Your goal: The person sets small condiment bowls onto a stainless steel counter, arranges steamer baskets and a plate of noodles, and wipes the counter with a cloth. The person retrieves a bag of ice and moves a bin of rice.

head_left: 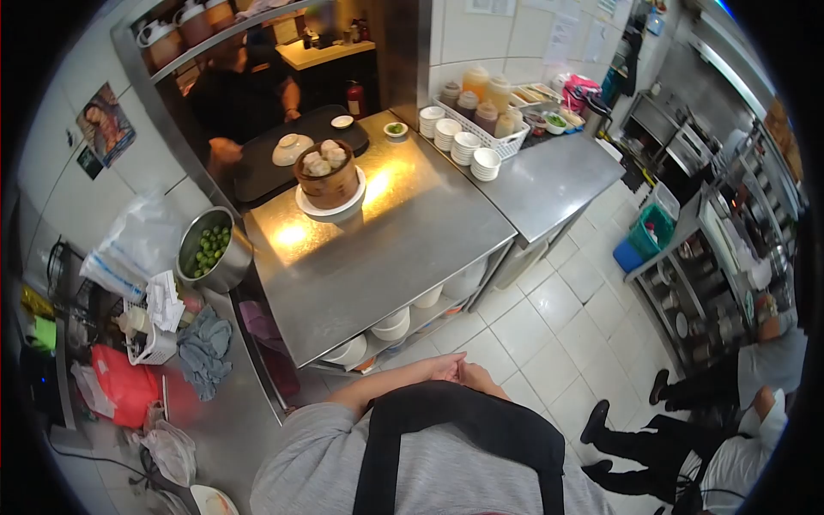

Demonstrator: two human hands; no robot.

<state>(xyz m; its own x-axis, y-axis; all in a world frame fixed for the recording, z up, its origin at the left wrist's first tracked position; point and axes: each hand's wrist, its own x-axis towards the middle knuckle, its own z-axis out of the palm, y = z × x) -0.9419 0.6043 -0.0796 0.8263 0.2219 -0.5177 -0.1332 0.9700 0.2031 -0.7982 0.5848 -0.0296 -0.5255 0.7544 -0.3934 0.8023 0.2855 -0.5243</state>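
In the head view my left hand (445,367) and my right hand (474,376) are closed together in front of my apron (481,408). Their fingers are pressed against each other, and whatever lies between them, if anything, is hidden. Beyond them stands the steel counter (378,266), which neither hand touches. On it a bamboo steamer (328,187) with several dumplings (324,159) rests on a white plate (354,206). A small dish with green bits (395,130) sits farther back. Across the pass, a person (245,94) in dark clothes is beside a black tray (266,172) holding an upturned bowl (292,148).
At left are a steel pot of green limes (206,249), a grey cloth (204,350) and a red bag (126,386). Stacked white dishes (464,148) and a sauce-bottle basket (485,120) stand at the back right. Two people (721,446) are at lower right, near a steel shelf (678,292).
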